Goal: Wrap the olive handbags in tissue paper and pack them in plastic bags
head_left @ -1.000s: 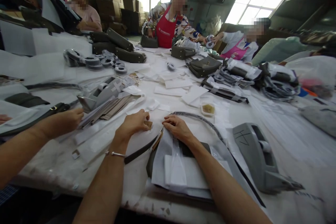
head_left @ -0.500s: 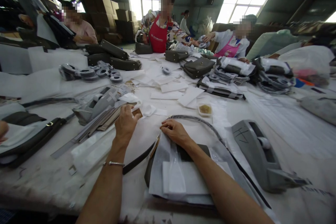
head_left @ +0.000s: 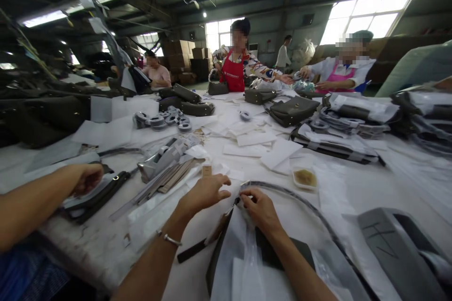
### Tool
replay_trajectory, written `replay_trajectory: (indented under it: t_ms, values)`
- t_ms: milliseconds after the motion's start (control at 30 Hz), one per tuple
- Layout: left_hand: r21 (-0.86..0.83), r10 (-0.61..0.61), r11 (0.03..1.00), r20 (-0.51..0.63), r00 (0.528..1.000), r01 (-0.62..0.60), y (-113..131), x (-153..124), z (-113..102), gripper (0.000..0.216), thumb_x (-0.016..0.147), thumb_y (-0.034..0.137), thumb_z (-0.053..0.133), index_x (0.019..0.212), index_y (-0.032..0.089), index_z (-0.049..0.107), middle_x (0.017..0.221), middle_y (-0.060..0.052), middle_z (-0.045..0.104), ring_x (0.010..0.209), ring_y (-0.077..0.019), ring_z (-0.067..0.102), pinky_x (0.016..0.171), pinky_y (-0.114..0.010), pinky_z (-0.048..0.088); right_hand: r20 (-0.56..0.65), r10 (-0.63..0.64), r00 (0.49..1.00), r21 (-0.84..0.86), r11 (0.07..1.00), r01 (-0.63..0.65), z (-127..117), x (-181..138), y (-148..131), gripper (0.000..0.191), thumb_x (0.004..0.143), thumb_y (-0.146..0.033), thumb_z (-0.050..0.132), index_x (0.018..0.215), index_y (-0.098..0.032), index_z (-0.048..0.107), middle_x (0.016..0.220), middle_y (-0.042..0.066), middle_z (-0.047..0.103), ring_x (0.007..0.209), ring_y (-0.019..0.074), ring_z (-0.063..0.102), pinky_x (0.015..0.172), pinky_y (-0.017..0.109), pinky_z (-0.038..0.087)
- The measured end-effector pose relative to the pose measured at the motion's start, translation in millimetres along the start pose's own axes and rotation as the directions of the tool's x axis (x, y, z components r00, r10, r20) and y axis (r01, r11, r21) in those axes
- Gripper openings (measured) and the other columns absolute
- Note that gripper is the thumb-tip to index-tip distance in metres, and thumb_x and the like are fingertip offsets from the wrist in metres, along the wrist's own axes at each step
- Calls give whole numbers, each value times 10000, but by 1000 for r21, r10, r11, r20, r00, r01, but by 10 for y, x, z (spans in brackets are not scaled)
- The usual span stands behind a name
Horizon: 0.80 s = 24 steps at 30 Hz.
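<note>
A dark handbag (head_left: 303, 252) lies in front of me, partly covered with white tissue paper (head_left: 235, 230) and clear plastic. Its strap (head_left: 300, 192), wrapped in film, arcs up and round to the right. At the bag's upper corner, my right hand (head_left: 259, 209) pinches the strap near its end; the exact spot is partly hidden by the fingers. My left hand (head_left: 206, 193) hovers just left of that corner, fingers stretched and apart, with nothing visible in it. Behind the left hand sits a small brown card tag (head_left: 206, 170).
Tape dispensers stand right (head_left: 388, 240) and left (head_left: 158, 160). Beige strips (head_left: 180, 174) lie left, and a small plastic tub (head_left: 304, 178) is beyond the strap. A co-worker's arm (head_left: 45, 195) reaches in at left over another bag. Wrapped bags (head_left: 335, 146) and co-workers are across the table.
My left hand has left the brown card tag and moved right, towards the bag's corner. My right hand keeps its pinch there. The view has tilted up and turned left; a co-worker's arm reaches further in.
</note>
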<state>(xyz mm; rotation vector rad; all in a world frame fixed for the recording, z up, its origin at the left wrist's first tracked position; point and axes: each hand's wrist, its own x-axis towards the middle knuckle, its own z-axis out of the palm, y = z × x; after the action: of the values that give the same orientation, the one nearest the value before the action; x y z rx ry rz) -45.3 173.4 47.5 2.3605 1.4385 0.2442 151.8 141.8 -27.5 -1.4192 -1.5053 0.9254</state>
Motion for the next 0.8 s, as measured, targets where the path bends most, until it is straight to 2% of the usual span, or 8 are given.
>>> replay_trajectory:
  t_ms: [67, 200, 433, 600, 700, 800]
  values:
    - [71, -9, 997, 85, 996, 3, -9, 92, -134, 303, 852, 337, 618, 1128, 225, 672, 1143, -50, 715, 1055, -237, 658, 899, -323, 495, -5, -10, 1000, -15, 1000, 10, 5, -11, -19, 251, 798, -331, 551, 853, -194, 754, 896, 70, 735, 773, 228, 649, 754, 355, 491]
    - [159, -66, 986, 69, 995, 54, -121, 403, -288, 296, 853, 284, 586, 1122, 199, 675, 1153, -86, 714, 1060, -255, 660, 904, -341, 488, -7, -30, 1000, -46, 998, 30, 33, -22, -43, 229, 807, -274, 541, 863, -188, 746, 890, 66, 724, 791, 215, 640, 756, 329, 479]
    - [92, 2, 996, 58, 998, -8, -188, 1128, -154, 277, 815, 291, 621, 1077, 233, 692, 1101, -47, 734, 1012, -224, 679, 856, -293, 503, 1, -31, 1000, -80, 996, 31, 46, -31, -65, 197, 813, -179, 539, 869, -212, 725, 888, 37, 709, 802, 192, 640, 751, 288, 463]
    - [24, 20, 1000, -63, 998, -18, -178, 1773, -75, 236, 860, 283, 581, 1056, 224, 698, 1060, -31, 741, 967, -188, 684, 817, -251, 505, 12, 0, 1000, -105, 994, 2, 90, -46, -30, 205, 820, -158, 531, 882, -232, 712, 848, 17, 693, 752, 176, 629, 718, 271, 464]
    - [3, 3, 1000, -165, 986, -3, -171, 2213, -55, 216, 880, 264, 559, 1036, 223, 702, 1028, -27, 744, 961, -185, 683, 818, -252, 506, -31, -52, 998, -117, 992, 48, 222, -52, 108, 198, 779, -128, 550, 858, -241, 692, 801, -1, 673, 691, 157, 629, 678, 245, 477]
    - [3, -18, 1000, -273, 962, 19, -189, 2689, -47, 247, 892, 225, 532, 1085, 212, 685, 1102, -48, 721, 997, -194, 669, 867, -273, 499, -64, -120, 991, -117, 987, 112, 341, -54, 271, 248, 714, -85, 565, 854, -261, 668, 778, -16, 659, 599, 136, 622, 605, 220, 491]
